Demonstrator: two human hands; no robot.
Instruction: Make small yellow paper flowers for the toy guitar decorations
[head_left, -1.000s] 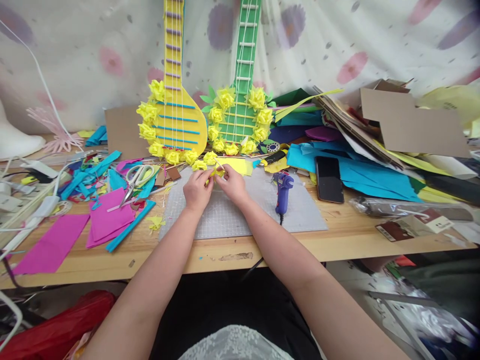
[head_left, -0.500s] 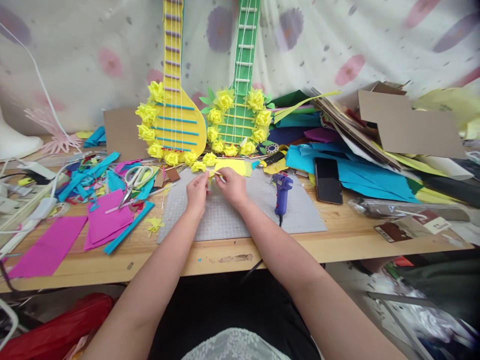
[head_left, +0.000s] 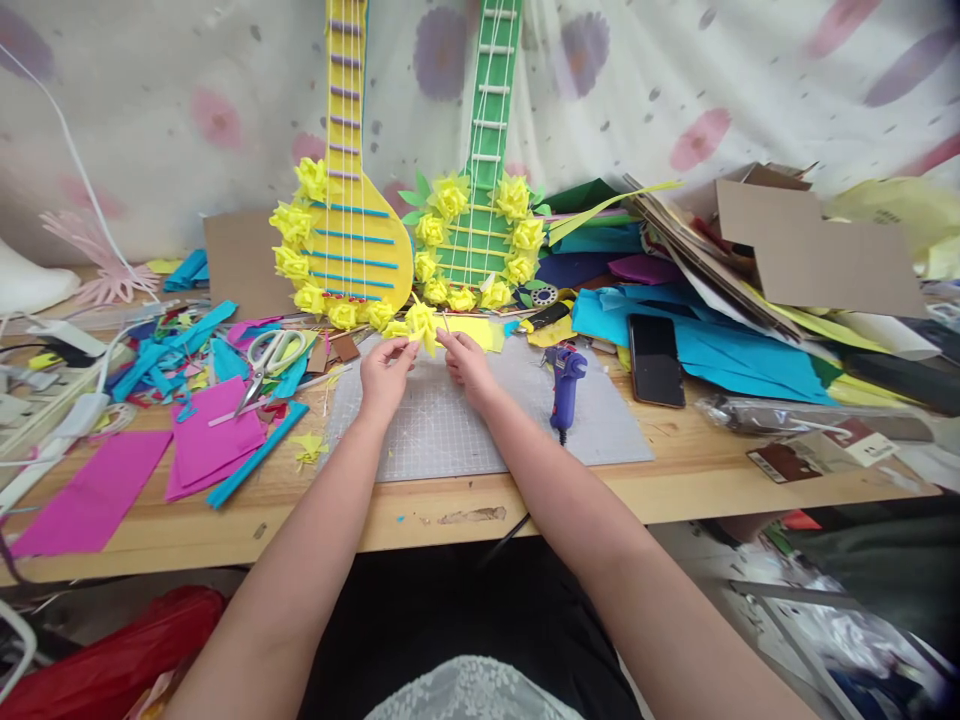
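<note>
My left hand (head_left: 386,375) pinches a yellow paper flower piece (head_left: 422,328) with pointed petals, which stands up above the fingertips. Close by on the other side, my right hand (head_left: 466,362) has its fingers closed on a thin stick (head_left: 446,323), its tip pointing up beside the petals. Both hands are above the far part of a grey cutting mat (head_left: 442,425). Behind them lean a yellow paper guitar (head_left: 360,225) and a green paper guitar (head_left: 480,225), each edged with yellow paper flowers.
A purple glue gun (head_left: 564,390) lies on the mat's right side, near a black phone (head_left: 656,360). Scissors (head_left: 270,360) rest on magenta paper (head_left: 214,440) among scraps at left. Blue sheets (head_left: 750,345) and cardboard (head_left: 825,245) are piled at right.
My hands have moved slightly apart. The yellow flower piece has come up into view between them, and the stick has turned from lying sideways to nearly upright.
</note>
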